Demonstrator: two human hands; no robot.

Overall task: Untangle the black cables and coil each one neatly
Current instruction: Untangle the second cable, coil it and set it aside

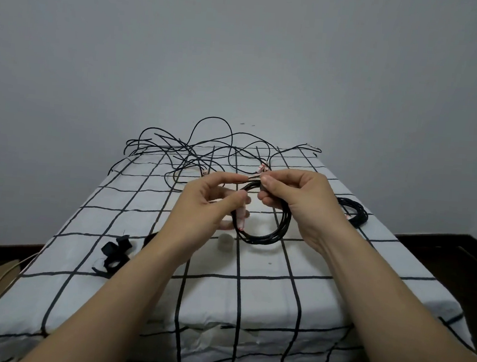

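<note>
A plain grey wall (243, 51) fills the upper half of the view. Below it stands a bench (323, 289) draped in a white cloth with a black grid pattern, reaching away from the viewer.

At the far end of the bench lies a loose tangle (199, 148) of thin black cable, its loops rising above the cloth and spilling slightly past the far edge. On the right side of the bench, behind the right wrist, rests a finished coil (354, 212) of black cable, lying flat.

Two bare forearms reach in from the bottom. Both hands are raised above the middle of the bench, close together. The right hand (296, 203) is closed, thumb and fingers pinching the top of a round held coil (270, 227) of black cable, which hangs down from it in several turns. The left hand (209, 204) is partly closed, its forefinger and thumb pinching a short end of the cable near the right hand's fingertips, its other fingers curled loosely beside the coil. A pale tag (241, 220) with reddish marks sits on the coil's left side, by the left fingers.

On the cloth under the left hand stands a small white roll (225, 241). Near the left edge of the bench lies a clump of black straps (115, 253).
</note>
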